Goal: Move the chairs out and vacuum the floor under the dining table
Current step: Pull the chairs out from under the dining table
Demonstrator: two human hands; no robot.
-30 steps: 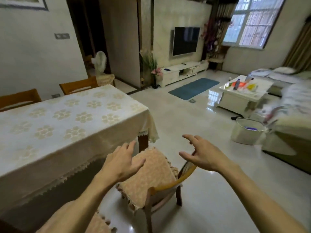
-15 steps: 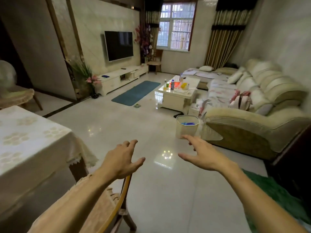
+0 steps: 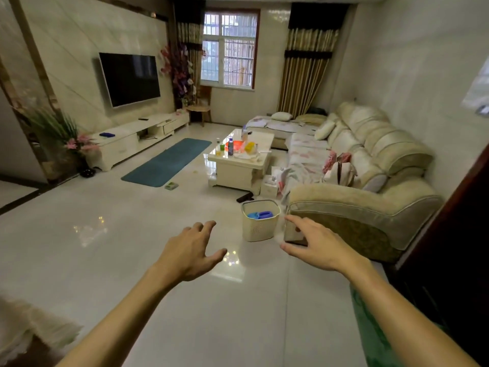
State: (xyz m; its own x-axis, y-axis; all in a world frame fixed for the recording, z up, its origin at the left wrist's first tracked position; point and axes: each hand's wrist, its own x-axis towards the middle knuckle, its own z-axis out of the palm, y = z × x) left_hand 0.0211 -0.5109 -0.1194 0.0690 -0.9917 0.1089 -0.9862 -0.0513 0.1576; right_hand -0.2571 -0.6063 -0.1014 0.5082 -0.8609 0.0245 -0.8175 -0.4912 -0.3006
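Well apart: tablecloth corner (image 3: 31,329), left hand (image 3: 189,254) fingers (image 3: 209,225) (spread over floor (image 3: 105,260)).

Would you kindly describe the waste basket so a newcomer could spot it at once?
Start at the long cream sofa along the right wall. On the floor beside its near armrest stands the waste basket: a small cream bin holding blue items.
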